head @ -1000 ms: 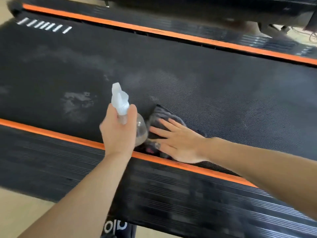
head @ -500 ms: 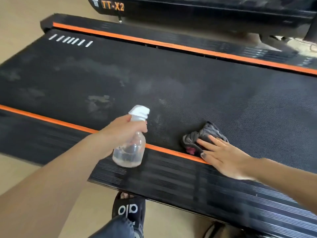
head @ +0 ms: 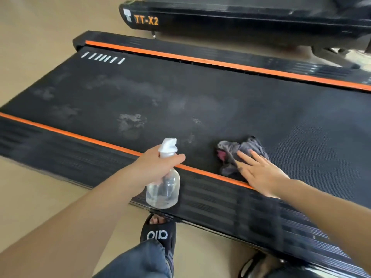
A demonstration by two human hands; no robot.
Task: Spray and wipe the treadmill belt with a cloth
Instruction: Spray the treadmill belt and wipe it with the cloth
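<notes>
The black treadmill belt runs across the view, with pale dusty smudges on its left half. My left hand grips a clear spray bottle with a white nozzle, held upright over the near orange-edged side rail. A crumpled grey cloth with a pink patch lies on the belt by that rail. My right hand lies flat with fingers spread, its fingertips pressing on the cloth's right part.
Orange strips border both ribbed side rails. A second black treadmill marked TT-X2 stands behind. My foot in a black slide sandal is on the tan floor just below the near rail.
The view has pulled back and the bottle has come down from over the belt to above the near rail. The cloth and my right hand have slid right along the belt edge.
</notes>
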